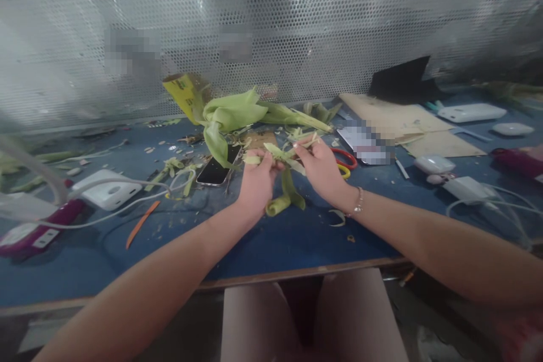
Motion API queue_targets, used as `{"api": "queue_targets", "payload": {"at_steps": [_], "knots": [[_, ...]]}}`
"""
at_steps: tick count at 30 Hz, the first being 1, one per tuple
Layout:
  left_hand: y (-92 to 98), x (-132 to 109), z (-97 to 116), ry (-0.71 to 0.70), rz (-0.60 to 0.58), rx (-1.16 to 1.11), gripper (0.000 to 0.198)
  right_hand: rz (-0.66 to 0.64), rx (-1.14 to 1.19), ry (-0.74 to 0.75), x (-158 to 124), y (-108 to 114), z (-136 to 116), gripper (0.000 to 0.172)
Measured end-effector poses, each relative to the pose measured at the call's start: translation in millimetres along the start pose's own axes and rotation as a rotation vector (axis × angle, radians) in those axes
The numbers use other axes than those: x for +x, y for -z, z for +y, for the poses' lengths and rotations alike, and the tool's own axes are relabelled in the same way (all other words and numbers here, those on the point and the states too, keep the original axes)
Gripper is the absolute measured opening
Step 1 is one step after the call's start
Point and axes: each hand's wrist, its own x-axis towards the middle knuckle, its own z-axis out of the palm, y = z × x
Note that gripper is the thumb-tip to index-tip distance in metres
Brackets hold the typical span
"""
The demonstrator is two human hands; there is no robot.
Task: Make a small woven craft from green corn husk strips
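My left hand (258, 184) is closed, with thumb and fingers pinching a bunch of pale green corn husk strips (275, 151) above the table. From the other side, my right hand (320, 167) pinches the same strips between thumb and fingers. Below and between the hands hangs a curled husk piece (288, 191), its lower end rolled up. A larger green bundle of husk leaves (233, 113) lies just behind. Close to my left hand is a dark-screened phone (212, 172). Scissors with red and yellow handles (351, 159) lie partly hidden beside my right hand.
A yellow cardboard tube (182, 96) leans near the perforated metal panel (280, 22). Brown cardboard sheets (394, 116) and another phone (360, 144) lie to the right. White power banks (108, 188), cables and an orange strip (142, 225) lie around the blue table (280, 249), among husk scraps.
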Motion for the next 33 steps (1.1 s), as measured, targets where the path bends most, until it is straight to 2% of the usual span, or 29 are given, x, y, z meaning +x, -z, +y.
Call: {"api": "queue_targets", "payload": {"at_steps": [4, 6, 8, 10, 11, 12, 13, 15, 17, 19, 22, 25, 27, 31, 33], "knots": [[3.7, 8, 1, 0.025, 0.04, -0.031, 0.02, -0.107, -0.014, -0.011, 6, -2, 10, 0.009], [8.1, 14, 3, 0.039, 0.08, -0.05, 0.022, -0.136, -0.032, 0.015, 8, 2, 14, 0.014], [12.8, 20, 7, 0.034, 0.128, -0.068, 0.022, -0.052, -0.09, 0.125, 7, 11, 12, 0.027], [16.9, 24, 11, 0.04, 0.156, -0.073, 0.02, 0.021, -0.156, 0.328, 3, 21, 4, 0.032], [18.5, 25, 13, 0.055, 0.158, -0.066, 0.02, -0.061, -0.171, 0.442, 0, 26, -2, 0.031], [19.7, 26, 14, 0.076, 0.155, -0.05, 0.019, -0.244, -0.189, 0.56, -4, 29, -8, 0.028], [20.8, 26, 14, 0.102, 0.144, -0.026, 0.017, -0.489, -0.219, 0.694, -9, 29, -13, 0.029], [22.2, 26, 15, 0.149, 0.109, 0.029, 0.014, -0.864, -0.302, 0.85, -17, 25, -18, 0.039], [23.1, 26, 16, 0.179, 0.069, 0.065, 0.01, -1.005, -0.378, 0.879, -24, 16, -17, 0.043], [24.0, 25, 18, 0.211, 0.041, 0.096, 0.008, -1.041, -0.453, 0.855, -27, 8, -13, 0.04], [25.4, 24, 25, 0.31, 0.066, 0.217, 0.009, -1.035, -0.5, 0.814, -25, 5, -7, 0.031], [27.3, 23, 32, 0.484, 0.026, 0.396, 0.019, -0.914, -0.435, 0.783, -15, 12, -5, 0.027], [28.4, 21, 34, 0.514, -0.059, 0.461, 0.026, -0.78, -0.398, 0.78, -8, 18, -3, 0.025], [27.9, 14, 32, 0.449, -0.316, 0.452, 0.035, -0.479, -0.416, 0.817, 1, 26, 4, 0.018], [26.1, 9, 32, 0.424, -0.4, 0.433, 0.038, -0.349, -0.466, 0.821, 2, 26, 8, 0.014]]}}
